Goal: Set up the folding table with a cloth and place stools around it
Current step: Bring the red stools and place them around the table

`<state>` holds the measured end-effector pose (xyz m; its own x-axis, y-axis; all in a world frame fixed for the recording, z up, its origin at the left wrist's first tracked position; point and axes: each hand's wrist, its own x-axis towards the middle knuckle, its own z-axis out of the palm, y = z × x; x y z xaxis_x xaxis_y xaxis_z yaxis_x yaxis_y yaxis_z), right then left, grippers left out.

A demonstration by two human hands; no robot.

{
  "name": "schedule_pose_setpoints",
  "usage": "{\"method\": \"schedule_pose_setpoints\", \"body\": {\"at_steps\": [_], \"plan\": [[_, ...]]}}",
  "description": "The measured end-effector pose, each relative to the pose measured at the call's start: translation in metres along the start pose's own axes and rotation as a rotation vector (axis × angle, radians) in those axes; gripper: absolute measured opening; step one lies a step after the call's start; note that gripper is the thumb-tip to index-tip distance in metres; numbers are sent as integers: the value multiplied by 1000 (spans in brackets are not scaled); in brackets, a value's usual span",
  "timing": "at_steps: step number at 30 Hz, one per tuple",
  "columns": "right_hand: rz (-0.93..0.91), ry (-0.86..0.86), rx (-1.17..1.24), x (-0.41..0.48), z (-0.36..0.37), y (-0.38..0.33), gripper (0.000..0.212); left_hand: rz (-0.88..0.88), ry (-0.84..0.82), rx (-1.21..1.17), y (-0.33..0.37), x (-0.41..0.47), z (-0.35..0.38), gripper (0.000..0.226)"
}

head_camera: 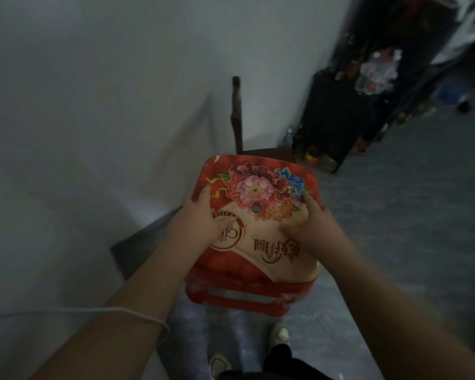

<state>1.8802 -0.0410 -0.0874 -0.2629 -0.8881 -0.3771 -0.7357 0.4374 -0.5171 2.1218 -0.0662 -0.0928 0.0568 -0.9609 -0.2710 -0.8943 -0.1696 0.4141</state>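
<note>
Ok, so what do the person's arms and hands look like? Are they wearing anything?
The left arm and right arm are bare, with no sleeves in view. The left hand and right hand have no gloves. A thin pale string is looped round the left arm and trails off to the side. It is too blurry to tell if there are rings.

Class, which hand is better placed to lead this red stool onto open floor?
Probably the right hand: it grips the flowered red plastic stool on the side facing the grey floor, while the left hand grips the side nearest the white wall.
</note>
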Motion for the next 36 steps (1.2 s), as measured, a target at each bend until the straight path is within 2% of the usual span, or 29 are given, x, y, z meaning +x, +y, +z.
{"method": "schedule_pose_setpoints", "body": {"at_steps": [9, 18, 27, 36], "plan": [[168, 162, 87, -24, -82, 113, 102, 225, -110, 43, 132, -3, 54, 103], [263, 292, 156, -36, -176, 253, 93, 375, -182, 155, 298, -35, 130, 100], [452, 427, 203, -56, -256, 392, 100, 557, -303, 187, 458, -66, 219, 100], [670, 520, 246, -50, -297, 471, 102, 758, -403, 243, 567, -61, 290, 99]]}}
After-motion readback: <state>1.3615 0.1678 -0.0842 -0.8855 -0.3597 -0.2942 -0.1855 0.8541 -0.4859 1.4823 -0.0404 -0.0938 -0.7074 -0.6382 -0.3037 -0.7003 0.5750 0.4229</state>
